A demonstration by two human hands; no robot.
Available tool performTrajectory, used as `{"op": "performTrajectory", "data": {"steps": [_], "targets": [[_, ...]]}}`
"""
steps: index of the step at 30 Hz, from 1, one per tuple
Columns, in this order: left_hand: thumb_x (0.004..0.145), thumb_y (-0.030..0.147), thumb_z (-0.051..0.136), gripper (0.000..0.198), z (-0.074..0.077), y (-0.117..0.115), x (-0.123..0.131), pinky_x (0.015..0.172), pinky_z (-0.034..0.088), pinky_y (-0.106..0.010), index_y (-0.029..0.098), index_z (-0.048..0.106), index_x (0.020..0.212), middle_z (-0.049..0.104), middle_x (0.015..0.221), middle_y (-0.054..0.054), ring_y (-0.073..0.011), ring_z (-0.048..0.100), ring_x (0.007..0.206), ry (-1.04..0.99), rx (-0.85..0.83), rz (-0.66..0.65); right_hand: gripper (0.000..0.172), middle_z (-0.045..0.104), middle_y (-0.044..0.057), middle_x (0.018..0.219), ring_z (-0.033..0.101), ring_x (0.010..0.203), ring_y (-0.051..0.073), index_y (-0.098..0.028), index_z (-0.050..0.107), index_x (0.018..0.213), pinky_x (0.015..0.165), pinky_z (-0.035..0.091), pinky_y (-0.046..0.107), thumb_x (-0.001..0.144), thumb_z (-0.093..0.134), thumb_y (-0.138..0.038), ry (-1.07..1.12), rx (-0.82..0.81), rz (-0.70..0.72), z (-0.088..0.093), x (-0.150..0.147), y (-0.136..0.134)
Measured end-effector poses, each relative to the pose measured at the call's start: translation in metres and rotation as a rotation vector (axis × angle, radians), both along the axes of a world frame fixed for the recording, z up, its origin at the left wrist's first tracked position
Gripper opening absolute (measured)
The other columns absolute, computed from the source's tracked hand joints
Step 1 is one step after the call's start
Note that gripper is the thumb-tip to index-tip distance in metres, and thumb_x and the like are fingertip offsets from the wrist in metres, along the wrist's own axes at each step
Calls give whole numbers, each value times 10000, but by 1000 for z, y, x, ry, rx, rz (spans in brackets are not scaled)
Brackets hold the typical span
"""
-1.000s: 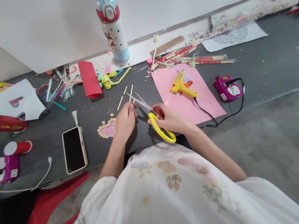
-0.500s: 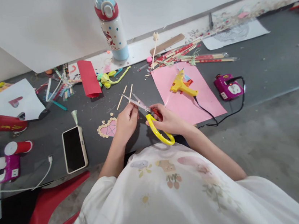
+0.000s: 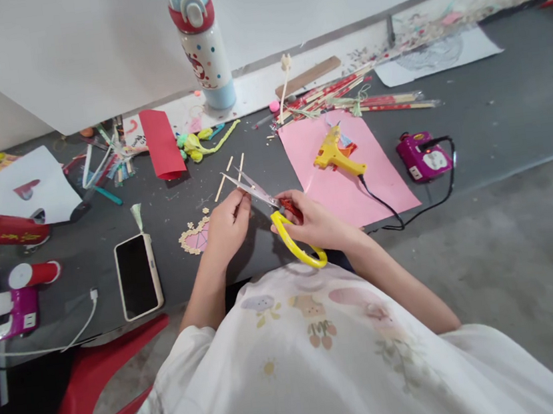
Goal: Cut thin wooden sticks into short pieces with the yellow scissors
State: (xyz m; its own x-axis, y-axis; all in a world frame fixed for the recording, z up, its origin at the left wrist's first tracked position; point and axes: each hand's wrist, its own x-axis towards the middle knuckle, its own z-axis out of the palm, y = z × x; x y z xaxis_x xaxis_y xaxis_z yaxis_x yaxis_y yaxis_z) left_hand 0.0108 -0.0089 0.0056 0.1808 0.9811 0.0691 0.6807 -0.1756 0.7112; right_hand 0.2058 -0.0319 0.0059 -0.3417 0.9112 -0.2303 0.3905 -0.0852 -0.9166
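My right hand [image 3: 315, 219] grips a pair of scissors [image 3: 254, 188] with a yellow handle loop. The blades are parted and point up and left, past the fingertips of my left hand. Something red shows between the right fingers; its kind is unclear. My left hand [image 3: 231, 224] is closed in a pinch beside the blades, and what it pinches is hidden. Just beyond it are thin wooden sticks [image 3: 224, 178]. Partly covered by the left hand, a pink heart-shaped piece [image 3: 194, 238] edged with small beige pieces lies on the dark table [image 3: 186, 292].
A yellow glue gun [image 3: 338, 154] rests on pink paper [image 3: 380, 187], its cord running to a purple box [image 3: 424, 156]. At the left are a phone [image 3: 138, 278], a red can [image 3: 4, 229] and a red spool [image 3: 37, 272]. A bottle [image 3: 208, 61] stands at the back.
My left hand has shifted slightly left, away from the scissor blades. The right hand keeps its grip on the scissors, and the view has moved a little.
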Motion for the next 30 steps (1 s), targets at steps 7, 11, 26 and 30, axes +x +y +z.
{"op": "performTrajectory", "data": {"steps": [7,11,26,30], "targets": [[936,342,391,300,-1,0,-1,611,362,-225,199,502,696,543,659,20,-109,492,618,1,24,-7,563,486,-43,760,485,636,108,-174,459,1198,603,420,261,765,642,-484,-23,17,-5,3,0,0],[939,340,396,286,-1,-1,-1,616,362,-223,198,538,735,563,676,21,-108,500,622,7,23,-1,577,493,-37,776,494,645,111,-177,450,1210,614,432,269,762,644,-485,-8,17,-25,0,-1,0],[933,304,408,268,-6,1,1,582,380,-210,189,495,707,535,634,26,-94,494,583,-71,69,-23,620,541,9,864,532,722,136,-171,438,1227,665,442,288,753,652,-508,-76,74,-12,2,1,-2],[938,334,408,260,-8,1,0,526,365,-210,197,471,726,478,579,42,-88,443,517,-192,0,-32,629,541,21,897,548,753,147,-175,425,1228,686,447,296,748,661,-505,-86,92,1,2,2,-2]]}}
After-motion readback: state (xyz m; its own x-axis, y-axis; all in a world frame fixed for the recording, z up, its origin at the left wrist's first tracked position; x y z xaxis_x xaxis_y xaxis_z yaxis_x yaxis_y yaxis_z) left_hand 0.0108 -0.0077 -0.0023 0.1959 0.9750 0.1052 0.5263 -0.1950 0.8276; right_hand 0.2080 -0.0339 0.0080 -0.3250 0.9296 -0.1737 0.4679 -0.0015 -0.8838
